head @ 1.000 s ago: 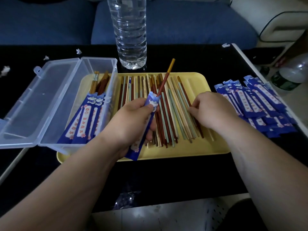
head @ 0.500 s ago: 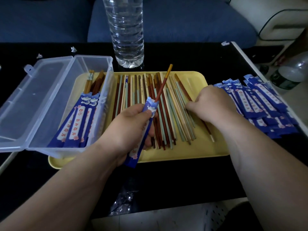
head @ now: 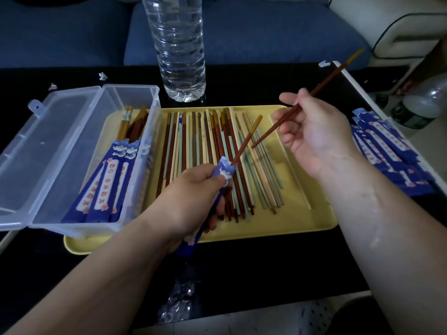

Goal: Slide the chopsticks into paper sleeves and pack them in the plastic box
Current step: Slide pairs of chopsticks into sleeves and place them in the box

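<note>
While a few sleeved pairs [head: 106, 184] are sitting in the plastic box [head: 130, 87] on the tray [head: 302, 218], left hand [head: 191, 192] is gripping a half-filled sleeve [head: 223, 171] over it, right hand [head: 312, 131] is pinching the second chopstick [head: 324, 84]; many loose chopsticks [head: 193, 141] are waiting there.

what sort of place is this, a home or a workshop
Likely a home living room: a blue sofa runs behind the black table, and a water bottle stands on it.

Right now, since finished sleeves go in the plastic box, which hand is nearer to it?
Left. The left hand, gripping a sleeve, is just right of the plastic box; the right hand, holding a chopstick, is farther right, above the right side of the yellow tray.
</note>
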